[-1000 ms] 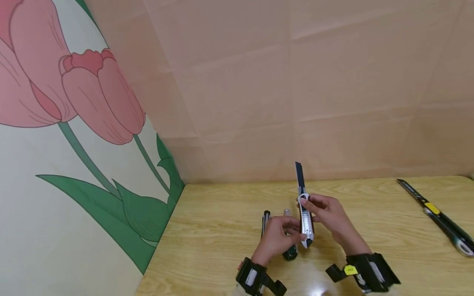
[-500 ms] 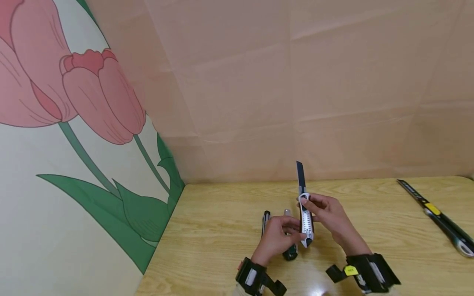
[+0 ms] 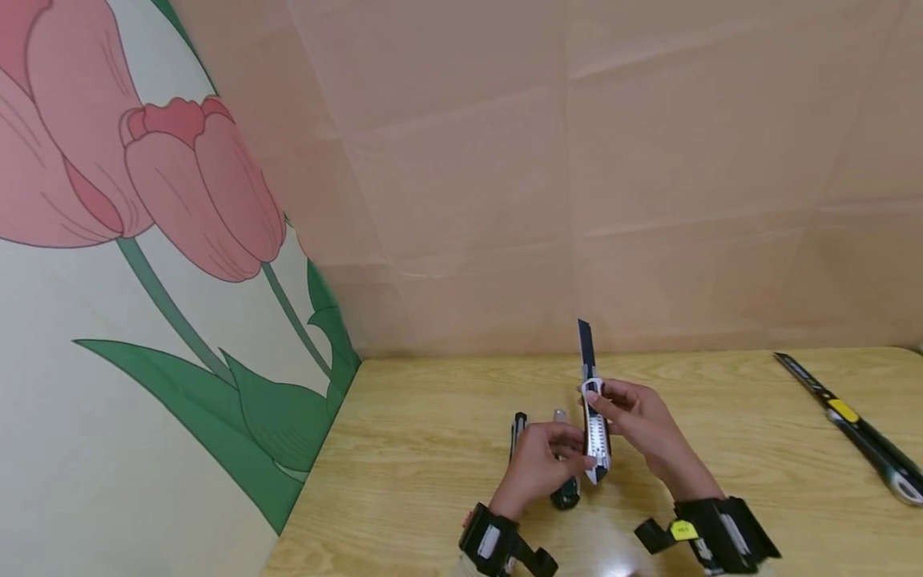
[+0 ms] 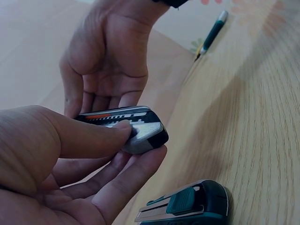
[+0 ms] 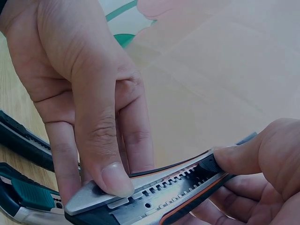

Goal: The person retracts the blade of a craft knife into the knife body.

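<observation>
My left hand [image 3: 537, 463] pinches the butt of a utility knife [image 3: 597, 437] between thumb and fingers [image 4: 133, 182]; my right hand [image 3: 645, 421] pinches it nearer the blade, thumb at the slider. I hold it above the tabletop [image 3: 404, 457], blade out toward the far edge. By my left hand lie a green-slider cutter [image 3: 566, 494] and a slim cutter [image 3: 518, 431]. Well right, a long yellow-slider cutter [image 3: 865, 445] lies, tip near the far edge.
</observation>
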### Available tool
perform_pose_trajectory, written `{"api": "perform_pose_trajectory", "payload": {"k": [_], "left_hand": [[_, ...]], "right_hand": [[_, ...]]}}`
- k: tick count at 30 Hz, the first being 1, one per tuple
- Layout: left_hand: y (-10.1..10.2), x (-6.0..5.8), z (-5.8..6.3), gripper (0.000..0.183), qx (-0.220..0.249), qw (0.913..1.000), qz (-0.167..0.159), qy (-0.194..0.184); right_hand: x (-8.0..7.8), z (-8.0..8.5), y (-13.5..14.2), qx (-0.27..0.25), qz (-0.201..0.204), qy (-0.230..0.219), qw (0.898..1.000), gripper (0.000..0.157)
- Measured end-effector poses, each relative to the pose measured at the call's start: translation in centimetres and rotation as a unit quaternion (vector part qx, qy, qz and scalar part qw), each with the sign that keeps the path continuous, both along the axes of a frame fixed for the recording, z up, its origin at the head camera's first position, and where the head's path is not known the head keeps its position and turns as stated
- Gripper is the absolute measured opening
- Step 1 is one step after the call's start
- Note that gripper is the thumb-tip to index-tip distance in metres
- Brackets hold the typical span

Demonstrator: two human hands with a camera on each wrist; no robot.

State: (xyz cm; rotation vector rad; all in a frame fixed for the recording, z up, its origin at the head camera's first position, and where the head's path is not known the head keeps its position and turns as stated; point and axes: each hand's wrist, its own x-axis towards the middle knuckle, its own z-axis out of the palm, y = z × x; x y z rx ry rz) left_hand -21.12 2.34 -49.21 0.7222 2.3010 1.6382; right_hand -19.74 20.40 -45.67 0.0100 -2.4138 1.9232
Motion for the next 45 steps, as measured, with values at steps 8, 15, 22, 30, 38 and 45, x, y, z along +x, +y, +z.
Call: {"api": "perform_pose_trajectory", "payload": {"k": [8, 15, 22, 30, 38, 45], "left_hand": [[0.10, 0.06, -0.22, 0.021, 0.014, 0.9999, 0.004, 0.005], [-0.01, -0.09, -0.17, 0.020, 0.018, 0.9998, -0.003, 0.008], [-0.02, -0.11, -0.30, 0.020, 0.021, 0.9997, -0.002, 0.010], [-0.08, -0.04, -0.17, 0.020, 0.020, 0.9997, -0.004, -0.010], [-0.24, 0.09, 0.03, 0.022, 0.021, 0.9996, -0.003, -0.019], [-0.22, 0.14, 0.24, 0.021, 0.021, 0.9995, 0.000, -0.024]], "right_hand": [[0.13, 0.22, -0.03, -0.002, -0.001, -0.006, 1.000, 0.046], [0.04, 0.10, -0.02, -0.008, 0.005, -0.003, 1.000, 0.047], [0.09, 0.17, 0.06, -0.006, 0.012, -0.006, 1.000, 0.044], [0.16, 0.22, 0.09, -0.004, 0.024, -0.004, 1.000, 0.042], [0.26, 0.27, 0.02, 0.010, 0.025, -0.001, 1.000, 0.039], [0.17, 0.25, 0.05, 0.026, 0.024, 0.001, 0.999, 0.040]]}}
